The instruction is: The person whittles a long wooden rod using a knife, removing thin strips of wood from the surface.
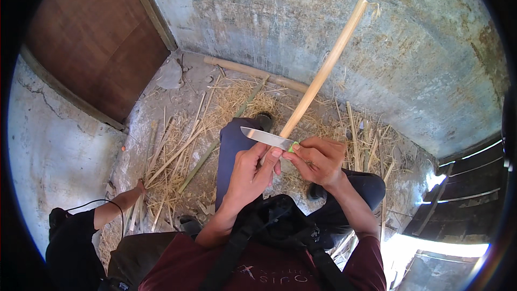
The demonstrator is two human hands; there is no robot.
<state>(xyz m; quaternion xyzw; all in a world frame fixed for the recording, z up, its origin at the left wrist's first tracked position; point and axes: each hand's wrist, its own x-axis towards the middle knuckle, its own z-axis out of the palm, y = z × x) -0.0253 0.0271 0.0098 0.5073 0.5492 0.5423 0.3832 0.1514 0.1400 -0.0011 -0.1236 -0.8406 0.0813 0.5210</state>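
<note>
A long, pale bamboo pole [326,70] slants up from between my hands, its far end near the wall. My left hand [249,175] is closed at the pole's near end, thumb and fingers just below the blade; the grip itself is partly hidden. In my right hand [321,160] is a knife [265,137] with a broad steel blade and a bright green handle, mostly covered by the fingers. The blade lies across the pole's near end, tip pointing left. Both hands are close together above my bent legs.
Shavings [258,102] and split bamboo strips [183,153] litter the floor. Another pole [242,70] lies along the stained wall [269,21]. At the left, another person's hand [141,186] touches some strips. A brown door panel [97,37] stands at the upper left.
</note>
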